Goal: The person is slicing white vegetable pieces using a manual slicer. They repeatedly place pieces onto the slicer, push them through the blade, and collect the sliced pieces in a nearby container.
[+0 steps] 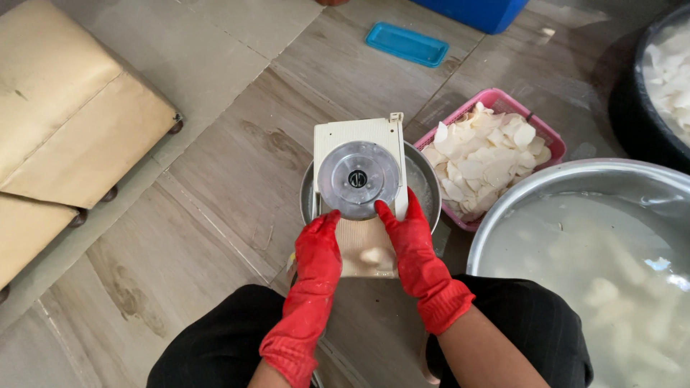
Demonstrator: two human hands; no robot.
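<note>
A cream slicer board (357,194) with a round metal blade disc (358,179) lies across a small steel bowl (425,188) on the floor. My left hand (318,244), in a red rubber glove, grips the board's left edge just below the disc. My right hand (407,233), also in a red glove, holds the right edge beside the disc. A pale chunk (376,256) rests on the ribbed lower part of the board between my hands.
A pink basket (544,134) of white slices stands to the right. A large steel basin (575,179) of cloudy water with pale pieces sits at the right. A dark tub (632,108), a blue lid (407,44) and a beige cushion (65,122) lie around.
</note>
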